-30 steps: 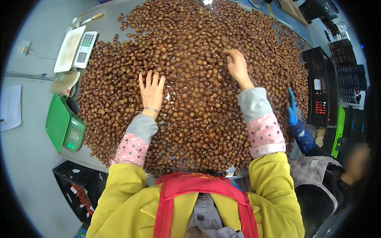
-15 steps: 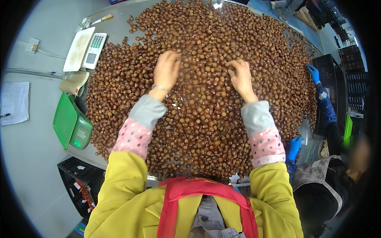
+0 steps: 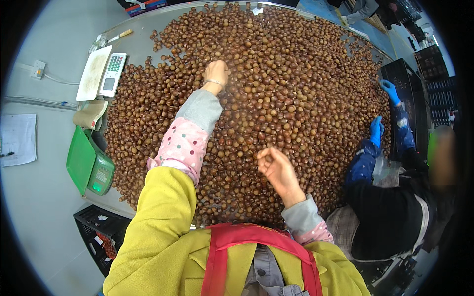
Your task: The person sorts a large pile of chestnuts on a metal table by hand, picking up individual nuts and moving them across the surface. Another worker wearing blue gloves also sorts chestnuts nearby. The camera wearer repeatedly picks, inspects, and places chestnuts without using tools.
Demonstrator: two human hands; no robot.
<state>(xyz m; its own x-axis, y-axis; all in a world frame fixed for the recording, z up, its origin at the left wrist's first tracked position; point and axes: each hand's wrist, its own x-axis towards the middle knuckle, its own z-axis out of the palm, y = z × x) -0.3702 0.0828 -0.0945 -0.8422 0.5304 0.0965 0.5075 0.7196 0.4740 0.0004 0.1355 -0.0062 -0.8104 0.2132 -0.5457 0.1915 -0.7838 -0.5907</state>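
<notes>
Glossy brown chestnuts (image 3: 256, 108) lie in a wide, deep heap over the grey table before me. At the far middle of the heap, my left hand (image 3: 216, 73) reaches in with its fingers curled down among the chestnuts. Those fingertips are hidden, so whatever they hold does not show. Closer to me, my right hand (image 3: 280, 172) is over the near part of the heap. It is turned partly on its side, its fingers loosely bent and a little apart, and nothing shows in them.
Along the left edge are a white scale (image 3: 108, 74), a brown cloth bag (image 3: 90, 114) and a green scale (image 3: 94, 163). A black crate (image 3: 94, 222) stands below. To the right, a co-worker's blue-gloved hands (image 3: 376, 131) work at the heap beside a black crate (image 3: 405, 84).
My right hand has drawn back toward me and turned sideways. My left hand has shifted slightly right and its fingers have curled in. The co-worker's nearer hand has moved farther away, onto the heap's edge.
</notes>
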